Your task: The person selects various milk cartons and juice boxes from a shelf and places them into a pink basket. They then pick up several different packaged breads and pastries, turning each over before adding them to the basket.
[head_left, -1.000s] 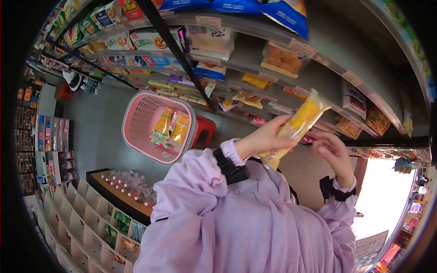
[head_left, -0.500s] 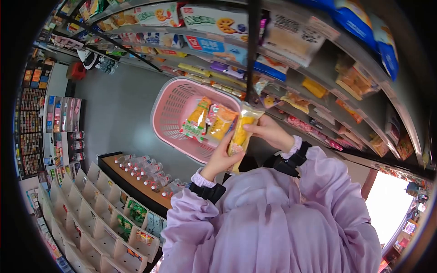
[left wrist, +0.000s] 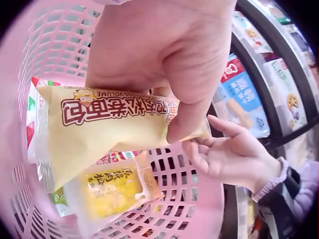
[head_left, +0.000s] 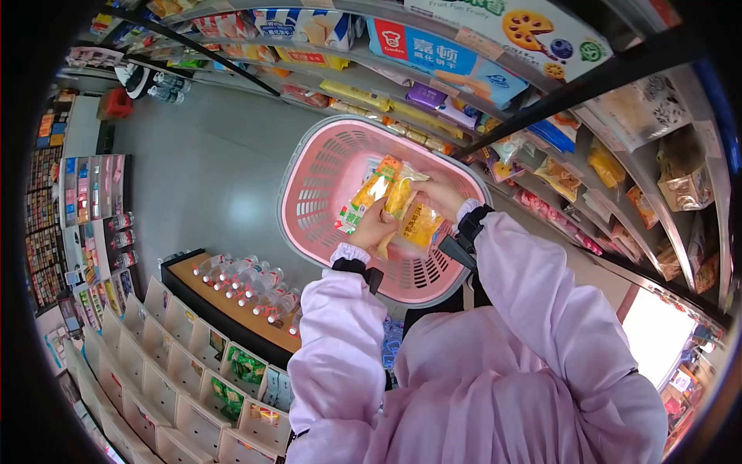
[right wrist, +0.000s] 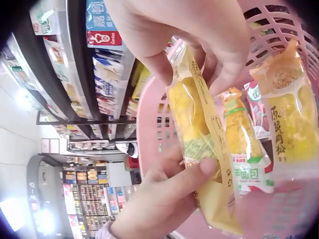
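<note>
Floor, one: grey, smooth (head_left: 209, 162), well to the left of the hands, a pale sheen on it. Shelving, stocked (head_left: 456, 31), beyond the hands and down their right side; a blue wafer box (head_left: 444, 60) stands there. Counter, wood-topped (head_left: 189, 280), nearer the person than the hands and to their left, bearing clear bottles (head_left: 255, 288); beside it, pale divided bins (head_left: 174, 379). Doorway, glaring white (head_left: 653, 340), far right of both hands.

Basket, pink, slotted (head_left: 317, 174): below and around the hands. Inside, an orange-and-green pack (head_left: 372, 193) just left of the hands' work and a yellow bread pack (head_left: 421, 228) on its near side.

Held: one long bread roll in a cream-and-clear wrapper (head_left: 399, 197), slanting over the basket's interior. Left hand (head_left: 372, 226): clasped about its middle, thumb across the front. Right hand (head_left: 440, 199): pinching its far end.

Obscured: most left fingers, behind the wrapper; the pinched end, partly under the right fingers; the basket's support. Whether the roll touches the packs below cannot be told. Outer shelves are cut by the dark rim of view; a red object (head_left: 117, 103) at the floor's far end is too small to identify.
</note>
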The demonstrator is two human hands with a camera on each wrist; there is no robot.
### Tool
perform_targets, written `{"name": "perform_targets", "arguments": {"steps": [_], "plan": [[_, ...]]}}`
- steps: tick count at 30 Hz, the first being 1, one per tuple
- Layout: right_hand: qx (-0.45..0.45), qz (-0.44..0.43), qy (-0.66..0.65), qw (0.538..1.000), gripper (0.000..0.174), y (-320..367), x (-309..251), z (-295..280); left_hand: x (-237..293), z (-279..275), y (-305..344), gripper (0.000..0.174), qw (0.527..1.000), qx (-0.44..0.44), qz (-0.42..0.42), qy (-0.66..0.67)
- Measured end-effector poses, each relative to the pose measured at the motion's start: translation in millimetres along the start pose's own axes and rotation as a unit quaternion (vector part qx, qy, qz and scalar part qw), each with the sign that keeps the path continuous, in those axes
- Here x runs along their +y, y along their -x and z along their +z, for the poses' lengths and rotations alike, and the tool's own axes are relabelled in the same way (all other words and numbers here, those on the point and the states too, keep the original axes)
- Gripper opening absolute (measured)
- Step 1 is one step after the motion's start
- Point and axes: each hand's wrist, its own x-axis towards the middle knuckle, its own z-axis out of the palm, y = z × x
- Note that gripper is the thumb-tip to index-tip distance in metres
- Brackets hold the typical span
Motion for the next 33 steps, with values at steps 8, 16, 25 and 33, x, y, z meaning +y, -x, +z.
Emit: {"name": "perform_targets", "arguments": {"steps": [8,16,25,33], "plan": [[0.029,0.01,0.046,0.998,0.029,-31.3,32.0,-16.6,-81.3,28.9,-50.2,0.054,0.999,0.029,0.013,-0.007],[0.114,-0.081,0.287,0.948,0.051,-8.7,64.7,-35.1,-59.8,30.7,-43.5,0.065,0.998,-0.044,0.002,-0.046],[-0.16,-0.081,0.234,0.955,0.03,109.4,29.4,-67.5,-52.9,50.1,-7.1,0.047,0.966,0.096,0.145,-0.189],[-0.11,-0.154,0.16,0.969,0.028,270.6,-10.8,-139.8,25.7,138.5,29.5,0.028,0.987,0.055,0.144,-0.04]]}}
